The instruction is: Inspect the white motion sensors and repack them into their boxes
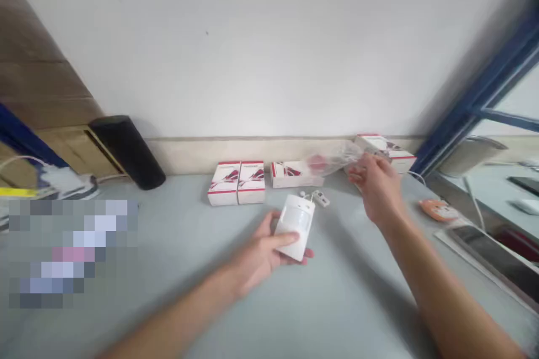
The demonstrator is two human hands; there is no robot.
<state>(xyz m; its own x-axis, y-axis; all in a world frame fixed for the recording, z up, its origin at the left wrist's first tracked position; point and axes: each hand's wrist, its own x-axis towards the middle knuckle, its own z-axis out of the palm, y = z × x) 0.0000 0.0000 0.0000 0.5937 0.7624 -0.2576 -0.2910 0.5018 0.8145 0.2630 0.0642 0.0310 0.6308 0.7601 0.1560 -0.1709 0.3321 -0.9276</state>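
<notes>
My left hand [263,255] is wrapped around a white plastic sensor unit [295,226] and holds it just above the grey table [202,269]. A small white connector [320,198] on a short wire lies on the table just beyond the unit. My right hand [379,188] is raised further back and to the right, its fingers pinched on a clear plastic bag [332,158] with something red inside; the bag is blurred by motion.
Two red-and-white boxes [238,182] stand side by side at the wall, a third [295,174] lies beside them, another [385,148] at the back right. A black cylinder [126,151] leans at the back left. An orange object [438,210] and a dark tray [492,261] sit at the right.
</notes>
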